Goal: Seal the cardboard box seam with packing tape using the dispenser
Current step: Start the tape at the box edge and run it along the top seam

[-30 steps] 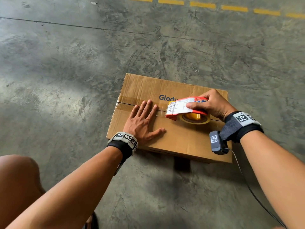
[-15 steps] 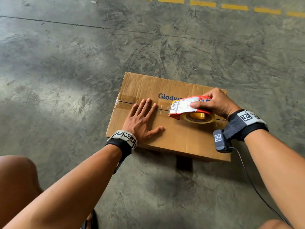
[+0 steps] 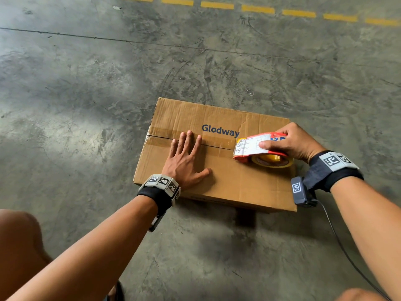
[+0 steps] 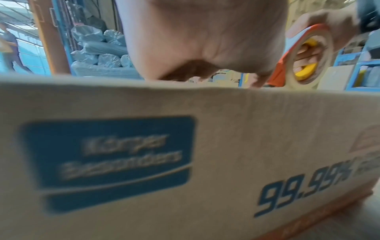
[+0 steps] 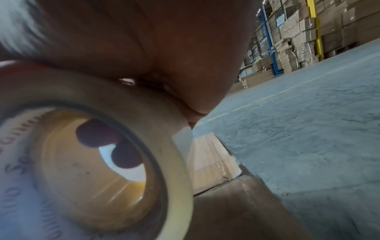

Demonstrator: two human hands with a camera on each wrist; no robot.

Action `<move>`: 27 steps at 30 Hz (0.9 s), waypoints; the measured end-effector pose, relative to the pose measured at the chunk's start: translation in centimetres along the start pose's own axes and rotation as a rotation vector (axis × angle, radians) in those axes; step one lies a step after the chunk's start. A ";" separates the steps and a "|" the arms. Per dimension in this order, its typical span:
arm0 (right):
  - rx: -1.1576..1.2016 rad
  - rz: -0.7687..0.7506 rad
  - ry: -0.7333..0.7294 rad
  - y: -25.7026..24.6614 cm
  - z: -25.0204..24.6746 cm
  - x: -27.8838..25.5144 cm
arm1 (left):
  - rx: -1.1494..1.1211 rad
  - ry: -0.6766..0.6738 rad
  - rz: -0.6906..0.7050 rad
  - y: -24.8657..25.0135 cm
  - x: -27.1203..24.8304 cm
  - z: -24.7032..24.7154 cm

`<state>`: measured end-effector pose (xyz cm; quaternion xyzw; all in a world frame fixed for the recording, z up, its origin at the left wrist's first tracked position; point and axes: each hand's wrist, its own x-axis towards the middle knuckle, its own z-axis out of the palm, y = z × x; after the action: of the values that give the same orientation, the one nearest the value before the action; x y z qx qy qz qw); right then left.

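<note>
A brown cardboard box (image 3: pixel 227 181) printed "Glodway" lies on the concrete floor. Its top seam (image 3: pixel 212 146) runs left to right, with clear tape over its left and middle stretch. My left hand (image 3: pixel 184 161) presses flat on the box top, fingers straight, fingertips at the seam. My right hand (image 3: pixel 290 142) grips a red tape dispenser (image 3: pixel 256 148) with a white label and a yellow-cored tape roll (image 3: pixel 273 160), resting on the seam near the box's right end. The left wrist view shows the box's front side (image 4: pixel 226 146) and the dispenser (image 4: pixel 306 58). The roll (image 5: pixel 102 162) fills the right wrist view.
Bare grey concrete floor (image 3: pixel 86 105) surrounds the box. A dashed yellow line (image 3: pixel 258 9) crosses the far floor. A cable (image 3: pixel 347 253) trails from my right wrist camera. My knee (image 3: pixel 17 235) is at lower left. Stacked cartons on racks (image 5: pixel 298 40) stand far off.
My right hand has drawn the dispenser rightward along the seam, uncovering the whole "Glodway" print and leaving tape behind it. The left hand has stayed flat on the box.
</note>
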<state>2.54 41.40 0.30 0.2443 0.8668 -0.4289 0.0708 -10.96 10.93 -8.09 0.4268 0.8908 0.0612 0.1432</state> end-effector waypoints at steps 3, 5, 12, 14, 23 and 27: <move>0.003 -0.008 0.003 0.1 0.2 -0.1 | 0.010 0.018 0.044 2.4 0.6 0.2; 0.015 -0.009 0.001 0.2 0.2 -0.1 | 0.013 -0.006 0.049 4.0 1.1 0.7; 0.063 0.007 -0.021 0.4 0.1 -0.1 | 0.035 0.028 0.084 4.7 0.8 1.7; 0.087 0.010 -0.033 0.4 0.1 -0.2 | 0.037 0.020 0.097 4.7 0.9 1.7; 0.273 0.010 -0.030 2.4 -0.4 -0.6 | 0.044 0.031 0.068 5.8 1.3 2.3; 0.262 -0.020 -0.048 2.1 -0.5 0.0 | 0.021 0.058 0.075 5.8 1.2 2.6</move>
<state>3.60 42.82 -0.87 0.2325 0.8038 -0.5448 0.0547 -6.53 15.44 -9.48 0.4594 0.8786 0.0694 0.1105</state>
